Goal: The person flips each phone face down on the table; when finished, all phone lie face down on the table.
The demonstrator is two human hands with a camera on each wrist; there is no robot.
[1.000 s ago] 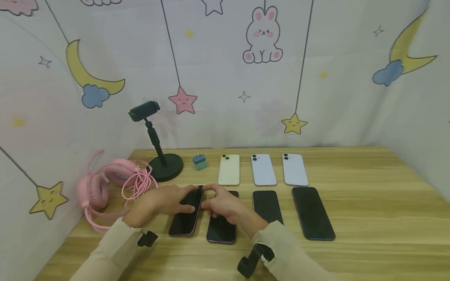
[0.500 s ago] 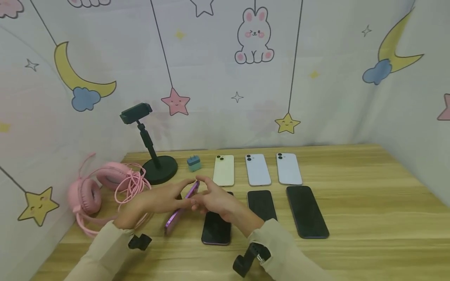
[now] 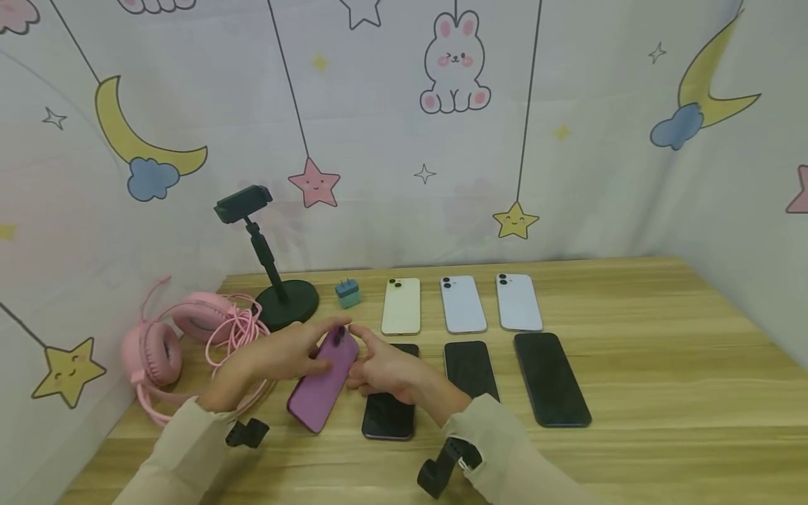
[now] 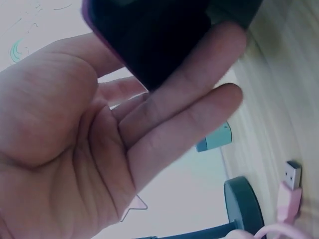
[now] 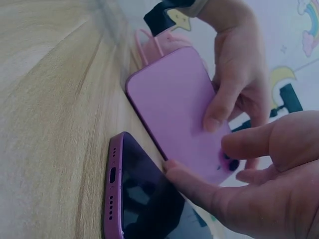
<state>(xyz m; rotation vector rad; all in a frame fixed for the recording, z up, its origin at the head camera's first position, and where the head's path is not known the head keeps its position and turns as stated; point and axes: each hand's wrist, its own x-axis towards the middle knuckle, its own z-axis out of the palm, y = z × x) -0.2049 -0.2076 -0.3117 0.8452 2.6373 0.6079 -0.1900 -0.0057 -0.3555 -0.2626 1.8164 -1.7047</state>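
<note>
A purple smartphone (image 3: 323,382) lies tilted at the left of the phone row, back and camera up. My left hand (image 3: 284,358) holds it by the upper left, thumb across the back and other fingers under it. In the left wrist view the phone's dark screen (image 4: 154,35) rests against those fingers. My right hand (image 3: 391,368) holds the upper right corner and long edge between its fingertips; the right wrist view shows these fingertips at the purple back (image 5: 172,107). A second phone (image 3: 389,414), screen up with a purple frame, lies under my right hand.
Two more dark-screened phones (image 3: 472,368) lie to the right. Behind are a pale yellow phone (image 3: 401,308) and two pale lilac phones (image 3: 463,305). A blue-green charger plug (image 3: 348,293), a black stand (image 3: 284,305) and pink headphones (image 3: 158,351) with tangled cable stand at back left.
Both hands have turned the leftmost phone over: its black screen faced up, then its purple edge stood upright, now its purple back shows. The other phones stay put; the head view shifted slightly.
</note>
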